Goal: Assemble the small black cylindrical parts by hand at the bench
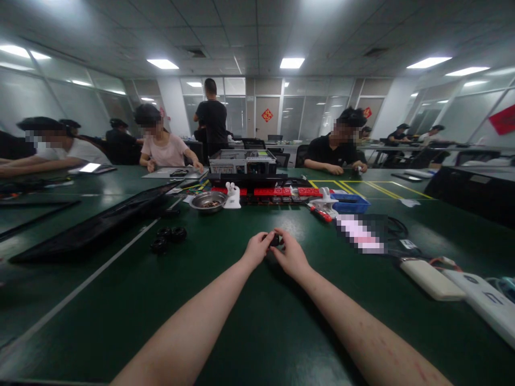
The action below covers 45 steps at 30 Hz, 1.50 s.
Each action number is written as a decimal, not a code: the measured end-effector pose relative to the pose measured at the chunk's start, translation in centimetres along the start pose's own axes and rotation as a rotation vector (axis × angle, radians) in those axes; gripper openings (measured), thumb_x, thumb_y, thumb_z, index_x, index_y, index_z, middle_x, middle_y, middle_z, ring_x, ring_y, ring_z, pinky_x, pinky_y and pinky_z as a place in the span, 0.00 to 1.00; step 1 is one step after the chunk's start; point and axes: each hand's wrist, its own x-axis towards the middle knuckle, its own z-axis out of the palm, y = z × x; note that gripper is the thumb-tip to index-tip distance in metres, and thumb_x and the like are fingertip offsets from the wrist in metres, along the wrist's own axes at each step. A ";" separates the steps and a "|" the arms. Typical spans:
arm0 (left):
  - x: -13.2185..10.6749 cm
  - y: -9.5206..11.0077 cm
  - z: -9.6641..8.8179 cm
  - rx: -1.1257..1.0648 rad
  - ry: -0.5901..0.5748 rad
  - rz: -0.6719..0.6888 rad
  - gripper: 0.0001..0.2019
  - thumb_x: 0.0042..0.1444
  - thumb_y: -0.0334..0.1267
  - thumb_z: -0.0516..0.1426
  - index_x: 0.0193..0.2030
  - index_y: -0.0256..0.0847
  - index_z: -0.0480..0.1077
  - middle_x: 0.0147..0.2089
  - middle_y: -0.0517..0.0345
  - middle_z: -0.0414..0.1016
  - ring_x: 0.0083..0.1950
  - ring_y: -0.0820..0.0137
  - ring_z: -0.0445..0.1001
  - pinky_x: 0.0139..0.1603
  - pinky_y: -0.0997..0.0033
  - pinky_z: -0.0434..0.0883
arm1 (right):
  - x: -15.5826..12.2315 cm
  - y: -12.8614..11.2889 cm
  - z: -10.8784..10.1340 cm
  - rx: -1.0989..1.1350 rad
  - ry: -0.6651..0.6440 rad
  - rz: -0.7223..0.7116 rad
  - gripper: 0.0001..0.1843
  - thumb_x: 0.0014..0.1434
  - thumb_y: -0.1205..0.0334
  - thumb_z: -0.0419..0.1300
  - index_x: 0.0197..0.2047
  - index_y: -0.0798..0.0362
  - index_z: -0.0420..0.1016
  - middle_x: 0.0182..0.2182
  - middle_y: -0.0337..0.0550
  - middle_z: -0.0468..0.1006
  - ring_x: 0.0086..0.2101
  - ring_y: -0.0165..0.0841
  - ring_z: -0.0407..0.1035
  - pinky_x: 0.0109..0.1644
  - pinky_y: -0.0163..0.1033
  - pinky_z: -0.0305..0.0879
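Note:
Out over the green table, my left hand (256, 251) and my right hand (293, 256) meet around a small black rounded part (276, 240). Fingers of both hands are closed on it from either side. Much of the part is covered by the fingers, so I cannot tell its exact kind. Left of my hands lies a small cluster of black, rounded, glossy parts (169, 236). Beyond my hands stand a metal bowl (208, 201) with small pieces in it and a white rabbit-shaped figure (232, 196).
A long black panel (96, 222) lies to the left. Ahead are an open metal computer case (242, 163), a blue tray (350, 203) and a red-handled tool (321, 213). A cream power bank (432, 279) and cables lie right. Other people sit across the table.

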 end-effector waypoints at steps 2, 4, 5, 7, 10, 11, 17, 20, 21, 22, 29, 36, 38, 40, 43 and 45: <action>-0.1 0.1 0.0 0.031 0.048 0.031 0.20 0.47 0.53 0.48 0.33 0.36 0.65 0.16 0.66 0.60 0.15 0.79 0.58 0.16 0.79 0.56 | 0.1 0.2 0.0 0.045 0.034 0.089 0.29 0.48 0.56 0.54 0.53 0.55 0.54 0.44 0.49 0.65 0.36 0.33 0.63 0.37 0.38 0.60; -0.5 0.4 -0.1 0.086 0.101 0.106 0.19 0.47 0.51 0.49 0.35 0.37 0.65 0.21 0.63 0.65 0.19 0.78 0.62 0.20 0.78 0.60 | 0.3 0.6 0.0 0.080 0.035 0.225 0.25 0.51 0.50 0.49 0.49 0.56 0.58 0.37 0.46 0.69 0.32 0.33 0.64 0.35 0.38 0.60; -0.7 0.7 -0.2 0.124 0.127 0.162 0.18 0.47 0.50 0.50 0.36 0.37 0.65 0.24 0.61 0.67 0.22 0.76 0.65 0.24 0.77 0.62 | 0.4 0.9 0.0 0.094 0.016 0.284 0.23 0.53 0.48 0.45 0.45 0.56 0.62 0.31 0.44 0.71 0.29 0.32 0.65 0.33 0.37 0.60; -1.2 1.3 -0.3 0.204 0.167 0.280 0.16 0.47 0.48 0.51 0.37 0.39 0.65 0.31 0.58 0.70 0.30 0.73 0.68 0.31 0.75 0.64 | 0.6 1.4 0.0 0.135 -0.028 0.351 0.25 0.55 0.45 0.39 0.34 0.55 0.68 0.20 0.39 0.69 0.24 0.31 0.64 0.30 0.36 0.58; -1.9 1.9 -0.2 0.283 0.140 0.359 0.15 0.45 0.46 0.54 0.38 0.40 0.66 0.35 0.58 0.70 0.35 0.71 0.68 0.35 0.73 0.64 | 0.8 2.1 0.0 0.223 -0.032 0.365 0.29 0.54 0.44 0.36 0.21 0.55 0.65 0.14 0.37 0.64 0.19 0.29 0.60 0.24 0.34 0.55; -2.0 2.0 -0.2 0.300 0.111 0.367 0.15 0.44 0.45 0.55 0.38 0.41 0.66 0.35 0.58 0.70 0.35 0.71 0.68 0.35 0.73 0.64 | 0.9 2.3 0.0 0.247 -0.030 0.364 0.29 0.54 0.43 0.36 0.19 0.55 0.64 0.14 0.37 0.63 0.18 0.28 0.59 0.23 0.33 0.55; -1.3 1.0 -0.1 0.250 0.010 0.220 0.18 0.46 0.50 0.50 0.35 0.37 0.67 0.26 0.59 0.69 0.24 0.74 0.66 0.26 0.76 0.64 | 0.9 2.0 0.0 0.204 -0.058 0.247 0.20 0.53 0.48 0.45 0.26 0.55 0.67 0.17 0.36 0.65 0.20 0.27 0.60 0.24 0.32 0.56; -0.6 0.3 -0.2 0.139 0.029 0.110 0.22 0.49 0.53 0.46 0.33 0.35 0.67 0.20 0.61 0.65 0.17 0.77 0.62 0.18 0.78 0.60 | 0.6 1.0 -0.3 0.122 -0.071 0.094 0.14 0.50 0.57 0.52 0.39 0.53 0.66 0.26 0.39 0.69 0.26 0.28 0.63 0.31 0.34 0.59; -0.4 0.2 -0.2 0.101 0.038 0.099 0.22 0.49 0.54 0.45 0.32 0.35 0.66 0.19 0.62 0.65 0.17 0.77 0.62 0.17 0.78 0.59 | 0.5 0.6 -0.4 0.085 -0.074 0.040 0.16 0.49 0.59 0.53 0.43 0.52 0.65 0.30 0.40 0.70 0.27 0.29 0.63 0.33 0.34 0.59; -0.3 0.1 -0.3 0.068 0.049 0.093 0.22 0.49 0.54 0.45 0.31 0.35 0.66 0.19 0.62 0.64 0.17 0.77 0.62 0.17 0.78 0.59 | 0.3 0.2 -0.4 0.053 -0.073 0.004 0.18 0.49 0.61 0.53 0.45 0.52 0.63 0.33 0.42 0.70 0.28 0.28 0.63 0.34 0.35 0.59; -1.0 1.0 -0.3 0.144 0.161 0.175 0.18 0.48 0.50 0.49 0.36 0.37 0.65 0.29 0.57 0.69 0.26 0.73 0.67 0.26 0.75 0.64 | 0.3 0.5 -0.2 0.094 -0.046 0.222 0.18 0.54 0.50 0.45 0.37 0.53 0.67 0.26 0.40 0.71 0.25 0.29 0.64 0.30 0.34 0.58; -1.9 1.9 0.1 0.351 0.099 0.359 0.16 0.42 0.45 0.56 0.38 0.41 0.67 0.37 0.57 0.70 0.39 0.68 0.67 0.39 0.71 0.64 | 0.8 1.8 -0.4 0.215 -0.024 0.277 0.26 0.54 0.45 0.40 0.17 0.54 0.61 0.13 0.37 0.63 0.18 0.28 0.59 0.23 0.32 0.54; -1.8 1.8 0.0 0.318 0.097 0.363 0.15 0.44 0.47 0.55 0.36 0.40 0.67 0.36 0.56 0.71 0.38 0.69 0.68 0.38 0.72 0.64 | 0.7 1.4 -0.4 0.217 -0.018 0.247 0.22 0.54 0.47 0.43 0.20 0.54 0.63 0.15 0.36 0.64 0.19 0.28 0.60 0.23 0.32 0.55; -1.6 1.6 -0.2 0.252 0.093 0.322 0.17 0.47 0.49 0.51 0.36 0.38 0.66 0.31 0.56 0.71 0.32 0.70 0.69 0.34 0.73 0.65 | 0.5 0.7 -0.4 0.216 0.009 0.199 0.16 0.53 0.50 0.47 0.28 0.54 0.66 0.19 0.37 0.67 0.21 0.28 0.61 0.24 0.32 0.57; -1.4 1.3 -0.3 0.115 0.035 0.246 0.19 0.49 0.52 0.47 0.35 0.36 0.64 0.23 0.59 0.68 0.22 0.73 0.67 0.24 0.75 0.64 | 0.2 -0.4 -0.5 0.245 0.069 0.116 0.16 0.51 0.56 0.52 0.42 0.54 0.63 0.31 0.42 0.70 0.27 0.30 0.64 0.28 0.33 0.61; -1.4 1.2 -0.2 0.030 -0.004 0.221 0.19 0.49 0.52 0.47 0.33 0.36 0.63 0.20 0.61 0.66 0.19 0.74 0.66 0.21 0.76 0.63 | 0.1 -0.9 -0.6 0.272 0.085 0.085 0.18 0.51 0.59 0.52 0.46 0.54 0.61 0.37 0.46 0.69 0.31 0.31 0.64 0.29 0.34 0.63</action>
